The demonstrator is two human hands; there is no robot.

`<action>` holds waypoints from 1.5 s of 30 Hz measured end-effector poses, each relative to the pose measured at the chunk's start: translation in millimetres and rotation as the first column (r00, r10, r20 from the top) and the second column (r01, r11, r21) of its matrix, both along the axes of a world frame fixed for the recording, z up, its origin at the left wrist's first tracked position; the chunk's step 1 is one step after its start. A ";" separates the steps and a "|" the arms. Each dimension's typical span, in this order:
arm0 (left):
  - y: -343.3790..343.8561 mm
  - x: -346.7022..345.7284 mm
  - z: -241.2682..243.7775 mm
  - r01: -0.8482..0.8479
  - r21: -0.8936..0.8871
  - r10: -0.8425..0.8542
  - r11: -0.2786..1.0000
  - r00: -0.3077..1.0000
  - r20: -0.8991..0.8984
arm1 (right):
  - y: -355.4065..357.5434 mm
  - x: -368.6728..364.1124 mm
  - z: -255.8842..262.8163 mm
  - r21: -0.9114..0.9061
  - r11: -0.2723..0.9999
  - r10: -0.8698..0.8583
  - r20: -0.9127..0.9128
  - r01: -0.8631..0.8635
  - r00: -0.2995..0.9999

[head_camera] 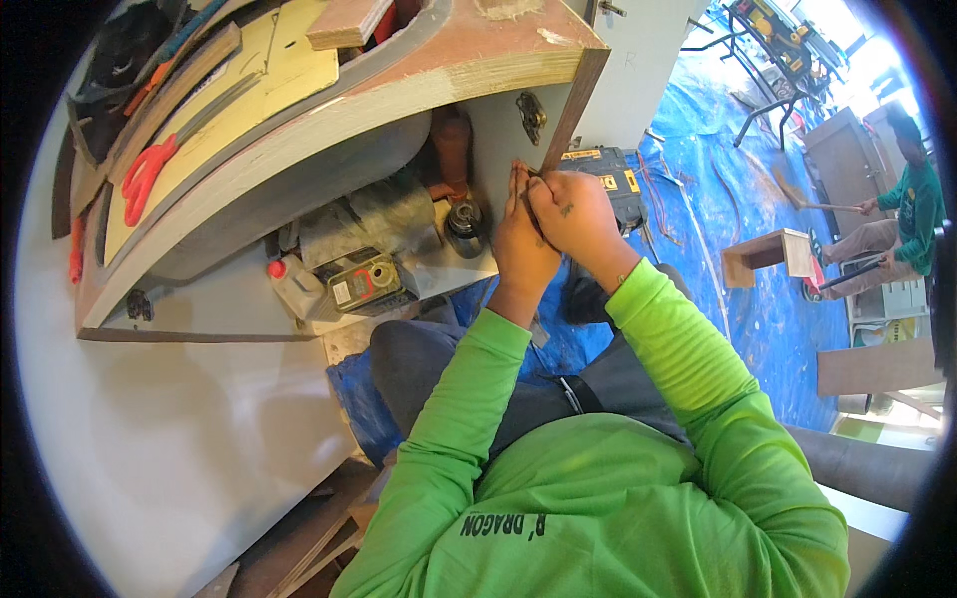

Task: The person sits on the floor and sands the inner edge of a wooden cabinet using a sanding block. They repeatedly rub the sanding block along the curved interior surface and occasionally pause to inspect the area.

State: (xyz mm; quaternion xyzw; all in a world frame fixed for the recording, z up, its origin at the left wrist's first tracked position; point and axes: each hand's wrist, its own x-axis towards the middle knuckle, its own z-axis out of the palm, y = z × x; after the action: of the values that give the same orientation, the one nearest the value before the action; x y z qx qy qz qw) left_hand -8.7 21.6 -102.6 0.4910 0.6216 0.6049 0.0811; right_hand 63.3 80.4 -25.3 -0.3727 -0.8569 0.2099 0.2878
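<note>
My left hand [522, 243] lies along the inner face of the cabinet's side panel [493, 123], fingers stretched upward. Close against it, my right hand [577, 213] is curled into a fist at the panel's brown front edge [574, 105]. A small brass-coloured bit shows between the fingertips; the hands hide most of it, and what either one grips is unclear. Above them a metal hinge part [531, 117] is fixed to the panel. Inside the cabinet are a metal can [368, 282], a white jug with a red cap [295, 282] and a dark round-topped container [465, 226].
Red-handled scissors [149, 176] and wood strips lie on the curved countertop [448, 63]. Beyond my right hand sits a black-and-yellow DeWalt case [614, 187]. A blue tarp [755, 336] covers the floor. To the right a seated person [908, 209] holds a long handle near a wooden box [770, 258].
</note>
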 end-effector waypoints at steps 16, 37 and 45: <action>-0.3 -3.3 3.0 0.001 -0.050 -0.005 0.999 0.997 -0.082 | -2.3 -2.9 8.5 -0.097 0.994 -0.047 -0.004 0.047 0.999; -6.5 1.5 14.8 -0.009 -0.065 0.007 0.998 1.000 -0.028 | -5.7 -0.2 14.7 -0.086 0.995 -0.045 0.003 0.045 0.999; -3.5 -1.9 11.7 -0.031 -0.045 0.028 0.999 0.998 -0.059 | -5.9 -4.9 18.2 -0.093 0.994 -0.057 -0.001 0.057 0.998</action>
State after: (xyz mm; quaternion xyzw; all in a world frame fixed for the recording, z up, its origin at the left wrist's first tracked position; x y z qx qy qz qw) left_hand -10.6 18.1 -91.0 0.4973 0.6444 0.5772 0.0652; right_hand 58.4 74.4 -7.1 -0.4095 -0.8346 0.2421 0.2777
